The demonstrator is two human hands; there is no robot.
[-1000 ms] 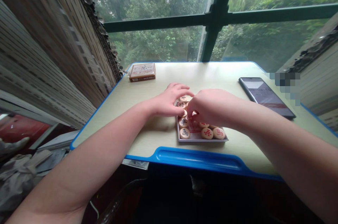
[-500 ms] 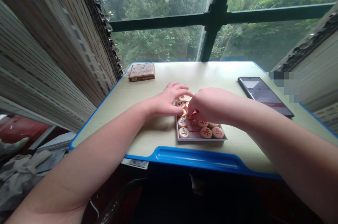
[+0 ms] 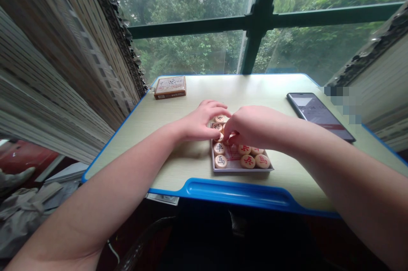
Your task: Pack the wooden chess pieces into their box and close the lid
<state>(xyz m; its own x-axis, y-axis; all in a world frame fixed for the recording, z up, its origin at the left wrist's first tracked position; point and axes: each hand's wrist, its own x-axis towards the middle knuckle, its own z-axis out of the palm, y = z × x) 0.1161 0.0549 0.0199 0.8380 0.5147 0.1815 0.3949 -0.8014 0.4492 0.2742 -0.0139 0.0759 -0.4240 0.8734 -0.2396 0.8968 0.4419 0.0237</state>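
A shallow tray [image 3: 244, 169] of round wooden Chinese chess pieces lies on the table in front of me. Black-lettered pieces [image 3: 220, 161] line its left side, and red-lettered pieces [image 3: 247, 161] fill the right side. My left hand [image 3: 204, 121] reaches over the tray's upper left, fingers spread, its thumb touching a piece in the left column. Bent down into the tray, my right hand [image 3: 247, 124] has its fingers curled in a pinch. A pale bit of a chess piece shows at those fingertips; the hand hides most of it and the tray's upper right.
A small brown box [image 3: 170, 87] sits at the far left of the table [image 3: 255, 88]. To the right lies a phone [image 3: 320, 113], partly behind my right forearm. A blue trough [image 3: 239, 192] runs along the near edge. Curtains and a window enclose the table.
My right fingertips have shifted slightly left and cover more of the piece under them. The left hand stays almost where it was, and the view has moved a little.
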